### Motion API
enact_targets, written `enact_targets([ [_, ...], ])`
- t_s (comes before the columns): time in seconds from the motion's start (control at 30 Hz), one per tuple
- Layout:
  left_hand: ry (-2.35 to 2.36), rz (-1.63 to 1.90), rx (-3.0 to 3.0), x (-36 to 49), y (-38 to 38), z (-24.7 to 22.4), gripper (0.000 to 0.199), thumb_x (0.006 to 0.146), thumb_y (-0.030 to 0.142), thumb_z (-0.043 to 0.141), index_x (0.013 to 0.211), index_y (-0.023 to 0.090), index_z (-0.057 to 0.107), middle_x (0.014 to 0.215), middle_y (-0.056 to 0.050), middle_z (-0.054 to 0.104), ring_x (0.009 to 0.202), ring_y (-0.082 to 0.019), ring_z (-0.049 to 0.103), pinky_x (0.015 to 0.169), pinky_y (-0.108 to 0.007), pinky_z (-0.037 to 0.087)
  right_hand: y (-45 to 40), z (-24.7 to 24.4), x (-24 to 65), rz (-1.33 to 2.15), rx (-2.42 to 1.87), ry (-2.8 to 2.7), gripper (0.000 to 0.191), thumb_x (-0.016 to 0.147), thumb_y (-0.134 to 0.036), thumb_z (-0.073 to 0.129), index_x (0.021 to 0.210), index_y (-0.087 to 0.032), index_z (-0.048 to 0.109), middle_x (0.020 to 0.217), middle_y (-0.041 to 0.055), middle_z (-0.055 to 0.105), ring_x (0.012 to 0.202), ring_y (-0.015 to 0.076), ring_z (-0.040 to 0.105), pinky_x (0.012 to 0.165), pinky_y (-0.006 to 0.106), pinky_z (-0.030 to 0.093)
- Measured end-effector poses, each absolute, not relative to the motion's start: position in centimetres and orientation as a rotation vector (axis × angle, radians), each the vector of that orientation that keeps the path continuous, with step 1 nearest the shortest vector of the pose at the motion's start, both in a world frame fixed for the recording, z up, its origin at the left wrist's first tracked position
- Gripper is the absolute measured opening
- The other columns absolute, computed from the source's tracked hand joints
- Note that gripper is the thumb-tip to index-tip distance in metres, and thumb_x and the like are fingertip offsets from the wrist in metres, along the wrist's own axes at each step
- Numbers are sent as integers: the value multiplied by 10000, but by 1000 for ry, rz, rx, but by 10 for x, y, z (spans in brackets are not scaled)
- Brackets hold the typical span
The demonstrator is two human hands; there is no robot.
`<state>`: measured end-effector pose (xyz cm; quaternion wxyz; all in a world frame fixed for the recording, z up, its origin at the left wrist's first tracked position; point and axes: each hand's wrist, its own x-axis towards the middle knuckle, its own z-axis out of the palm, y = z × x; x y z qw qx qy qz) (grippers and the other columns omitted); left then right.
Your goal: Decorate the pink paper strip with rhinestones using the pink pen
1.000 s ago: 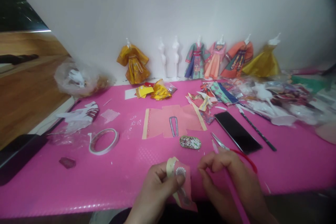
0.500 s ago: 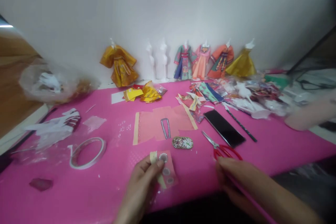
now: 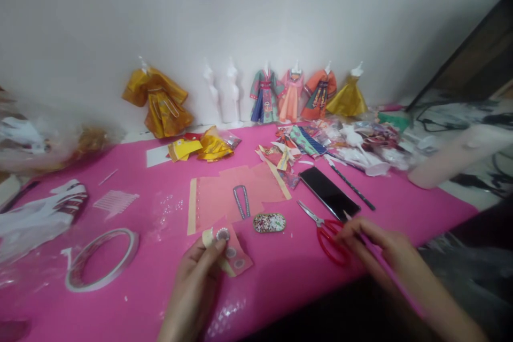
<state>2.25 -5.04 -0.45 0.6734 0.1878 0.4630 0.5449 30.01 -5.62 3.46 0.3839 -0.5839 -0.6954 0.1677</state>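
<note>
Between the thumb and fingers of my left hand [image 3: 200, 267] is a small pink fabric piece [image 3: 236, 251] with a cream edge and round grey-white patches. My right hand [image 3: 372, 251] is closed round a long pink pen-like tool [image 3: 390, 273], its pale tip pointing up and left. Red-handled scissors [image 3: 320, 227] lie beside the right fingers, blades toward the upper left. A small oval dish of beads [image 3: 269, 223] sits between the hands. Behind it, a larger pink fabric piece [image 3: 212, 192] lies flat with a beaded loop [image 3: 241, 202] on it.
A black phone [image 3: 329, 192] and dark patterned strip [image 3: 352, 187] lie at right. White tape roll [image 3: 130, 256] and plastic bags [image 3: 40, 214] are at left. Dressed miniature forms [image 3: 266, 96] stand along the wall, with fabric scraps [image 3: 216, 144] before them.
The view has shifted, so the table items appear further left. My right hand has turned, bringing the tool's tip into sight near the phone. My left hand still holds the fabric piece.
</note>
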Motion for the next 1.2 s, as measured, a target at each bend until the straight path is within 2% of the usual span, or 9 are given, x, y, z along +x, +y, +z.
enact_targets([
  [0.07,1035,1216,427,23,-50,-7,252,737,326,772,910,142,763,800,-86,769,733,-251,708,689,-334,542,-49,25,296,473,-1515,-1793,137,898,-263,528,783,-213,585,712,15,677,622,163,654,570,245,509],
  [0.2,1026,1204,420,24,-51,-11,217,752,306,765,889,138,764,762,-86,764,753,-262,711,697,-336,548,-39,-1,274,529,-1410,-1966,132,858,-120,504,779,-224,485,736,5,660,653,156,632,604,254,491],
  [0.33,971,1208,413,23,-52,-15,192,801,270,728,932,133,757,786,-86,764,784,-256,712,714,-333,552,-36,-24,257,492,-1383,-2035,198,780,-20,507,791,-218,499,797,21,637,740,185,610,687,307,477],
  [0.47,963,1172,386,24,-54,-15,199,827,272,701,969,141,750,776,-77,767,765,-250,718,722,-337,555,-36,-36,256,472,-1376,-2066,230,767,11,506,823,-211,525,848,42,626,801,205,596,731,339,469],
  [0.63,984,1178,345,26,-54,-10,199,759,260,760,920,143,766,748,-80,768,721,-253,719,690,-329,565,-36,-40,256,487,-1333,-2105,221,800,-8,496,874,-204,565,857,53,622,811,211,583,742,354,458],
  [0.8,1017,1211,361,30,-55,-4,193,761,273,759,914,156,769,783,-75,771,729,-242,717,691,-321,570,-37,-38,258,541,-1329,-2086,196,811,-18,498,807,-210,537,783,22,593,722,184,569,677,318,451],
  [1.03,1057,1214,352,31,-55,-5,225,729,288,781,905,150,767,752,-78,767,719,-252,717,682,-330,567,-35,-43,263,594,-1284,-2027,164,843,-70,508,856,-220,574,852,41,634,803,214,604,745,363,484],
  [1.13,1042,1216,363,31,-55,-5,211,727,288,782,889,154,766,765,-71,768,717,-240,712,682,-316,556,-31,-32,260,643,-1263,-1931,145,914,-149,478,949,-225,597,944,44,678,891,201,639,787,340,508],
  [1.2,1053,1202,376,32,-55,-3,194,743,289,770,883,155,764,772,-70,768,718,-236,709,672,-307,547,-26,-21,255,747,-1322,-1734,220,983,-237,408,1002,-213,627,971,51,697,916,186,654,810,323,516],
])
